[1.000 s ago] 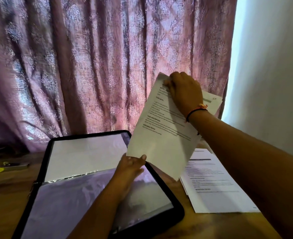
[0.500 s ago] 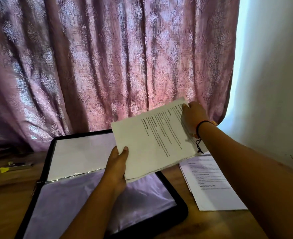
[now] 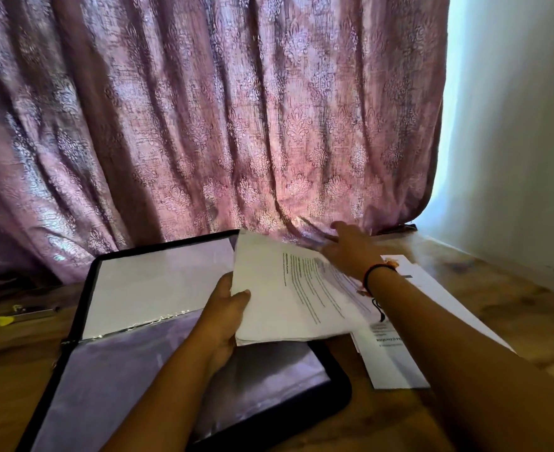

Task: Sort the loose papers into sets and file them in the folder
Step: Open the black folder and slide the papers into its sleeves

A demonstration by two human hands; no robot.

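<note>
A black folder (image 3: 83,288) lies open on the wooden table, its clear sleeves showing. Over its right edge I hold a thin set of printed papers (image 3: 288,298) almost flat. My left hand (image 3: 226,314) grips the set's near left corner, thumb on top. My right hand (image 3: 350,252) is at the set's far right side with blurred, spread fingers lying over the sheets; its grip cannot be made out. More printed papers (image 3: 396,360) lie on the table to the right, partly under my right forearm.
A patterned purple curtain (image 3: 203,125) hangs right behind the table. A white wall (image 3: 513,141) closes the right side. A yellow-tipped pen (image 3: 24,316) lies at the far left of the wooden table (image 3: 513,308).
The set of papers has come down from upright to nearly flat and lower over the folder's right edge. My right hand slid from the top edge to the far right side.
</note>
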